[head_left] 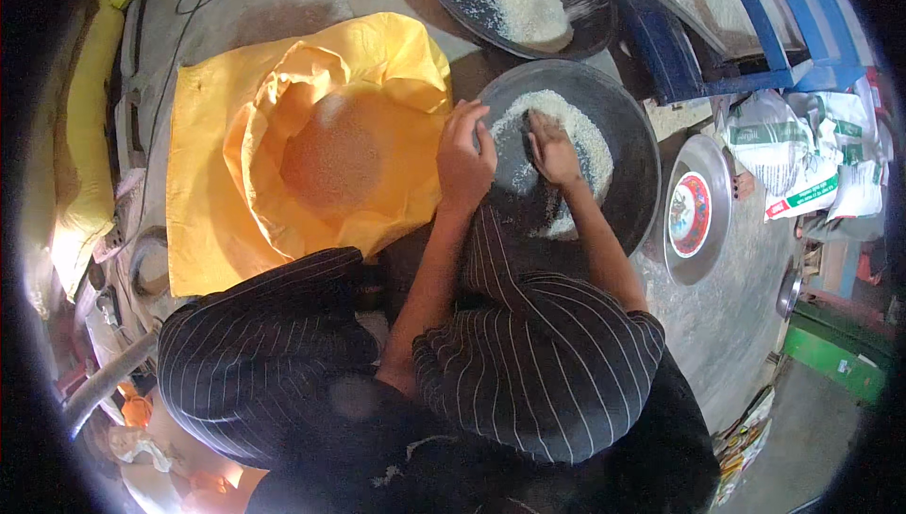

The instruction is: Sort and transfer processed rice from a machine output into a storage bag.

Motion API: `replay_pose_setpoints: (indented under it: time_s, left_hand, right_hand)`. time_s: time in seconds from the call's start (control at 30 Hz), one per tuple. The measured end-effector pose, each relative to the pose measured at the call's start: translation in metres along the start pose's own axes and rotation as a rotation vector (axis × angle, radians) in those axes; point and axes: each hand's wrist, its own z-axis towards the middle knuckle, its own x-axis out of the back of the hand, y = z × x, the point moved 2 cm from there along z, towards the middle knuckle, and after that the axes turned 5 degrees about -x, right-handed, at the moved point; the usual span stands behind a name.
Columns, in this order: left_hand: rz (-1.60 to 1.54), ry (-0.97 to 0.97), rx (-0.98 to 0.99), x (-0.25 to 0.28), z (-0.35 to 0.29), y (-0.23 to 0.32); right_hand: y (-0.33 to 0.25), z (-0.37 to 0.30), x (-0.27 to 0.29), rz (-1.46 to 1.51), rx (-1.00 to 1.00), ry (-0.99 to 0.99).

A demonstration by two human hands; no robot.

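Observation:
In front of me sits a wide dark basin [634,136] with a ring of white grains [593,141], which look like rice, spread over its inside. My left hand [465,157] grips the basin's left rim, fingers at the edge and thumb raised. My right hand [554,150] reaches inside, its fingers stretched out and touching the grains near the middle. Left of the basin stands a yellow woven sack [208,174] with its mouth rolled down. Fine brownish grain [330,151] fills the sack's opening.
Beyond, a second dark basin [453,4] holds a heap of white grain [524,4], with blurred grains above it. Blue framework [665,51] stands at far right. A metal basin [708,259] holds a patterned plate [681,217]. White-green bags [802,151] lie beside it. Full yellow sacks [85,146] line the left.

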Motion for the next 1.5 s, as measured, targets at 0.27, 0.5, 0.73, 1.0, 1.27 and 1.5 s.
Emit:
replay_pose_setpoints:
  time_s: [0.27,0.5,0.73,1.0,1.27,1.5]
  left_hand:
    - [0.058,-0.210,0.043,0.004,0.010,-0.005]
    - [0.321,-0.441,-0.079,0.007,0.013,0.020]
    - [0.242,-0.450,-0.085,0.001,0.003,0.006]
    - [0.480,-0.306,-0.220,-0.036,-0.004,0.039]
    - [0.344,-0.361,-0.217,-0.136,-0.009,-0.026]
    - [0.036,-0.516,-0.409,-0.151,-0.005,-0.075]
  right_hand:
    - [-0.104,-0.098,-0.022,0.221,-1.045,0.085]
    - [-0.054,-0.105,-0.027,0.446,-1.551,0.261]
    - [0.022,-0.057,-0.025,-0.055,-1.213,0.632]
    - [0.015,-0.001,0.001,0.491,-0.704,0.476]
    - [0.040,-0.019,-0.022,0.023,-0.917,0.620]
    - [0.027,0.011,-0.016,0.331,-0.780,0.682]
